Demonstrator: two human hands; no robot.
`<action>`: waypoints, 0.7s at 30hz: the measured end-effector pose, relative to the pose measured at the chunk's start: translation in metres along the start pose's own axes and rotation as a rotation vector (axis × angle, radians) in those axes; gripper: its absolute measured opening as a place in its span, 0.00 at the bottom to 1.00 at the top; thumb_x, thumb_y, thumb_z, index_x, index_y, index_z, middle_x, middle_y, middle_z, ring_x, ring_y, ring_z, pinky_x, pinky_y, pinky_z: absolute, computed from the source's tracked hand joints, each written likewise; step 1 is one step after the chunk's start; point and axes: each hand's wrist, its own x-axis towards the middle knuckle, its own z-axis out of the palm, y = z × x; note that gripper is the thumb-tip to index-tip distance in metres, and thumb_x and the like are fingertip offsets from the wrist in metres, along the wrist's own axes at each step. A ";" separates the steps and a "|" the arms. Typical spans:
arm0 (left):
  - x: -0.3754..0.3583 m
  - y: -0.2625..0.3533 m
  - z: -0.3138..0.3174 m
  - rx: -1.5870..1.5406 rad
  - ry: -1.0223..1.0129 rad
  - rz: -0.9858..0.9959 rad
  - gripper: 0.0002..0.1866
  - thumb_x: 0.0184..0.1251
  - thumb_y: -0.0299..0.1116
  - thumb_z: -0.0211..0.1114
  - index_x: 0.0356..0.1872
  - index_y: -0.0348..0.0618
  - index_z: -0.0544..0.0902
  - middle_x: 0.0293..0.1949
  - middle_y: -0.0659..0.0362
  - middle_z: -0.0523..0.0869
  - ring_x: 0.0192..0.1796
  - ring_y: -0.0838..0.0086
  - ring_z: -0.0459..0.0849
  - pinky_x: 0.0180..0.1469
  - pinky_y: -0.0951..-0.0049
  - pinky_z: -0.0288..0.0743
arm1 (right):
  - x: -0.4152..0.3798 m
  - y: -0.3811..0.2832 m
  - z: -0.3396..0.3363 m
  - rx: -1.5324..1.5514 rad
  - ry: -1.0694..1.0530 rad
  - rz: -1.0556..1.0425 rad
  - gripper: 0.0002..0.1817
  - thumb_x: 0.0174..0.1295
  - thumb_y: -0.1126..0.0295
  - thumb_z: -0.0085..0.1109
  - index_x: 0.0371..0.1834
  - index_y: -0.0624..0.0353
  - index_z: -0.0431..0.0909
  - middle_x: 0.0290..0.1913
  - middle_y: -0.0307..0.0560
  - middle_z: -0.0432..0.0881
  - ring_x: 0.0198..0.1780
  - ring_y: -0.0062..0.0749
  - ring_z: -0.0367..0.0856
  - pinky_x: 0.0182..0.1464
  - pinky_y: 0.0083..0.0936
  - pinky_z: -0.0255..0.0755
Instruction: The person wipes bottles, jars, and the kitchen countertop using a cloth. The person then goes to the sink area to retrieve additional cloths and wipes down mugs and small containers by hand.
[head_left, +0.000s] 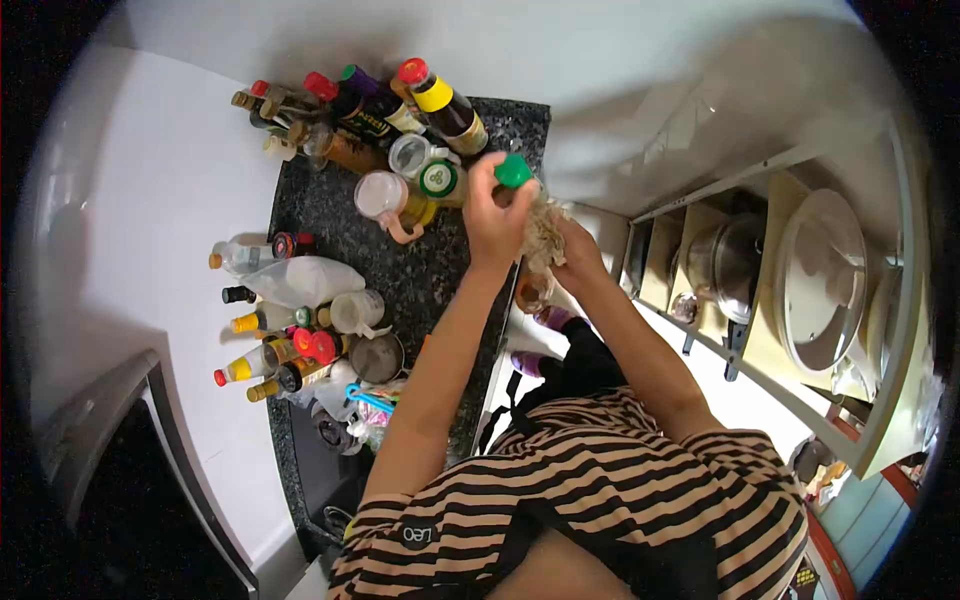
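My left hand [490, 222] is closed around the top of a bottle, just below its green cap [513, 170]. A crumpled beige cloth [543, 238] lies against the bottle's side, and my right hand [578, 255] is closed on it. Below the cloth shows the lower part of the bottle [533, 292], clear with something brownish inside. The cloth and my fingers hide its middle. Both hands are held at the right edge of the dark speckled counter [410, 280]. Close to my left hand stands a jar with a green and white lid [438, 180].
Sauce bottles [447, 108] crowd the counter's back corner beside a pink-lidded jug [384, 197]. More bottles, a white bag [305, 282] and a clear mug [357, 312] line the left side. At right, an open rack holds a steel pot [722, 265] and a large white plate [822, 280].
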 end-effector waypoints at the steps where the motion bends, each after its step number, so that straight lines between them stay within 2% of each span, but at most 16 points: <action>1: 0.012 -0.001 0.005 0.073 0.011 0.038 0.26 0.62 0.24 0.71 0.61 0.37 0.73 0.49 0.54 0.81 0.48 0.71 0.82 0.51 0.70 0.79 | -0.006 -0.006 0.002 -0.043 0.028 -0.008 0.16 0.77 0.60 0.50 0.56 0.60 0.76 0.52 0.48 0.84 0.51 0.37 0.85 0.52 0.37 0.81; 2: 0.025 0.002 0.008 0.147 0.021 0.074 0.26 0.62 0.25 0.71 0.61 0.36 0.73 0.51 0.54 0.81 0.50 0.71 0.81 0.53 0.70 0.78 | -0.010 -0.011 -0.002 -0.059 -0.037 -0.021 0.15 0.77 0.61 0.49 0.55 0.61 0.76 0.52 0.49 0.84 0.50 0.37 0.86 0.49 0.36 0.83; 3: 0.035 0.002 0.011 0.221 0.032 0.107 0.26 0.63 0.25 0.71 0.61 0.36 0.73 0.52 0.55 0.81 0.51 0.71 0.81 0.55 0.70 0.76 | -0.015 -0.013 -0.007 -0.068 -0.002 -0.017 0.16 0.76 0.62 0.51 0.57 0.62 0.75 0.53 0.48 0.84 0.51 0.36 0.85 0.52 0.36 0.82; 4: 0.044 -0.005 0.012 0.202 0.060 0.113 0.26 0.64 0.28 0.70 0.62 0.35 0.72 0.54 0.49 0.80 0.55 0.63 0.81 0.59 0.64 0.74 | -0.019 -0.014 -0.012 -0.078 0.030 -0.012 0.17 0.75 0.62 0.53 0.58 0.62 0.75 0.54 0.48 0.83 0.53 0.36 0.84 0.54 0.36 0.80; 7: 0.066 -0.038 0.009 0.553 0.082 0.287 0.25 0.65 0.29 0.67 0.63 0.35 0.72 0.56 0.44 0.79 0.57 0.54 0.79 0.61 0.59 0.71 | -0.025 -0.016 -0.030 -0.081 0.114 0.092 0.18 0.73 0.64 0.55 0.60 0.63 0.74 0.55 0.49 0.83 0.55 0.37 0.83 0.58 0.35 0.79; 8: 0.067 -0.043 0.010 0.515 0.057 0.264 0.25 0.66 0.29 0.65 0.63 0.36 0.72 0.56 0.41 0.77 0.58 0.47 0.76 0.62 0.55 0.69 | -0.029 -0.016 -0.034 -0.065 0.123 0.109 0.18 0.73 0.64 0.55 0.60 0.63 0.74 0.56 0.49 0.83 0.56 0.37 0.83 0.58 0.35 0.79; 9: 0.067 -0.043 0.011 0.527 0.055 0.216 0.25 0.65 0.28 0.65 0.64 0.38 0.72 0.56 0.41 0.76 0.56 0.44 0.76 0.60 0.54 0.70 | -0.034 -0.015 -0.038 -0.049 0.136 0.124 0.18 0.73 0.64 0.54 0.60 0.63 0.74 0.56 0.49 0.83 0.56 0.37 0.83 0.58 0.35 0.79; 15: 0.062 -0.058 0.011 0.611 0.097 0.200 0.27 0.61 0.19 0.65 0.63 0.42 0.73 0.55 0.43 0.74 0.57 0.41 0.76 0.57 0.52 0.74 | -0.026 -0.005 -0.079 -0.063 0.095 0.141 0.20 0.75 0.63 0.51 0.62 0.65 0.73 0.57 0.51 0.82 0.58 0.38 0.82 0.62 0.35 0.76; 20: 0.061 -0.064 0.006 0.559 0.134 0.207 0.28 0.57 0.18 0.67 0.60 0.44 0.75 0.56 0.46 0.77 0.56 0.43 0.78 0.55 0.51 0.75 | -0.003 0.000 -0.106 -0.072 0.053 0.173 0.22 0.75 0.61 0.50 0.63 0.66 0.72 0.61 0.52 0.81 0.61 0.42 0.80 0.65 0.39 0.73; 21: 0.060 -0.064 0.008 0.586 0.142 0.172 0.26 0.59 0.19 0.66 0.61 0.42 0.76 0.56 0.45 0.78 0.56 0.44 0.79 0.57 0.54 0.76 | 0.000 -0.002 -0.105 -0.085 0.064 0.184 0.21 0.74 0.61 0.51 0.62 0.65 0.73 0.60 0.52 0.81 0.60 0.42 0.81 0.65 0.39 0.74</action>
